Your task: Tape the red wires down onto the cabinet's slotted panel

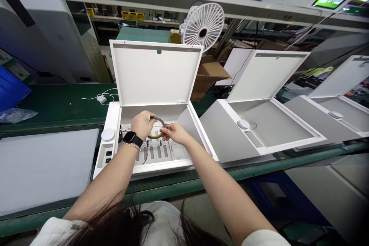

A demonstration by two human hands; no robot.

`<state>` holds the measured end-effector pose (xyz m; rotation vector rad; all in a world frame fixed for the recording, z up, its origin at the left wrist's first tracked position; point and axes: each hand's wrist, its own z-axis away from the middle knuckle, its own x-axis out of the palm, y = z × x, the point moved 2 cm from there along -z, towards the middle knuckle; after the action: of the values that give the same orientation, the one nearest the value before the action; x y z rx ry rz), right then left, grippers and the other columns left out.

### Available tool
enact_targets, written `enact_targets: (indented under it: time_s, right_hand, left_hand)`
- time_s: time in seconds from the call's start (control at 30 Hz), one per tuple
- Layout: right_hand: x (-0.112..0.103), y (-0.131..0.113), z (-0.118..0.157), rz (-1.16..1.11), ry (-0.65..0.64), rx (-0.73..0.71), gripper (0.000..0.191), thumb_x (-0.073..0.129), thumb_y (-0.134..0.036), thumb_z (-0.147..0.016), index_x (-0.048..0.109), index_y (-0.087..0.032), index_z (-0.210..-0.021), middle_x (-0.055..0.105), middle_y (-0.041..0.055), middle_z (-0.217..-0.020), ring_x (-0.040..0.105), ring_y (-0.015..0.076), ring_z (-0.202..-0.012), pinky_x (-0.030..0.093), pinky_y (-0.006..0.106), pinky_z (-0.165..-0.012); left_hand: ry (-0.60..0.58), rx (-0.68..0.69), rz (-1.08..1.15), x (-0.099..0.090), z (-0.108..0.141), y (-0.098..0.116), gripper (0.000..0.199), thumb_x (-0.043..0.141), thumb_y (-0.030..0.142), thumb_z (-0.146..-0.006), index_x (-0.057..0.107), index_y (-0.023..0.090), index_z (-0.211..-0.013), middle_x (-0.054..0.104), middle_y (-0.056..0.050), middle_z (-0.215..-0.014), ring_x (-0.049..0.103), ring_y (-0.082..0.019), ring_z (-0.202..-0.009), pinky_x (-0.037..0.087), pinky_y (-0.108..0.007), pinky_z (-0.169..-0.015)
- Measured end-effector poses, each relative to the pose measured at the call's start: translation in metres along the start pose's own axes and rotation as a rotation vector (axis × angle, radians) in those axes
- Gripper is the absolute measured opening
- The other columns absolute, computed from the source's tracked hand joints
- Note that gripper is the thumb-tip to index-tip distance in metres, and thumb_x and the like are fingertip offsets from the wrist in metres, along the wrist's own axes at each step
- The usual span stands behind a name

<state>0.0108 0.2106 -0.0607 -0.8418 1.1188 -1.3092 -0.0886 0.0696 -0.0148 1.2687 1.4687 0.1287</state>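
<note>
A white box (205, 138) with its lid (157, 75) raised lies in front of me. Over its inside, both hands hold a dark ring-shaped coil (157, 136) that looks like a roll of tape or cable, with some yellow on its inner side. My left hand (142, 125), with a black watch on the wrist, grips the coil's upper left and a small white piece. On the coil's right side are the closed fingers of my right hand (174, 132). Below them the box floor shows slots, red wires and small black clips. A round white knob (108, 135) sits on the box's left side.
Two more open white boxes (230, 134) (331, 123) stand to the right. A white fan (203, 32) and a cardboard box (209, 75) are behind. A white adapter with cable (101, 99) lies on the green bench (57, 103); a pale sheet (46, 169) lies at left.
</note>
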Motion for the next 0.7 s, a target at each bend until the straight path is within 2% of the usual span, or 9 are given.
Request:
enact_targets:
  time_s: [0.43,0.6,0.7]
  right_hand:
    - [0.001,-0.0036,0.0018,-0.002,0.0,-0.027,0.027,0.057,-0.041,-0.08,0.059,-0.014,-0.078,0.062,0.0014,-0.055,0.06,0.0112,-0.051,0.049,0.022,-0.05]
    - [-0.0037,0.0025,-0.0004,0.067,0.098,-0.038,0.027,0.055,-0.041,-0.082,0.06,-0.015,-0.079,0.062,0.0023,-0.056,0.059,0.0112,-0.052,0.048,0.022,-0.051]
    - [-0.0062,0.0057,-0.002,0.082,0.162,-0.037,0.027,0.053,-0.042,-0.082,0.06,-0.015,-0.079,0.061,0.0016,-0.056,0.059,0.0114,-0.051,0.049,0.023,-0.051]
  left_hand:
    - [-0.009,-0.081,-0.068,0.0011,0.0024,-0.0022,0.008,0.063,0.027,-0.074,0.068,0.024,-0.08,0.068,-0.001,-0.088,0.061,-0.018,-0.082,0.045,-0.03,-0.074]
    - [0.017,-0.067,-0.079,-0.0012,0.0002,-0.001,0.022,0.063,0.031,-0.075,0.065,0.025,-0.096,0.067,-0.001,-0.098,0.06,-0.017,-0.09,0.044,-0.03,-0.081]
    - [0.038,-0.086,-0.102,-0.0026,-0.0009,-0.0028,0.017,0.063,0.033,-0.075,0.066,0.024,-0.089,0.067,-0.002,-0.094,0.06,-0.018,-0.086,0.044,-0.031,-0.079]
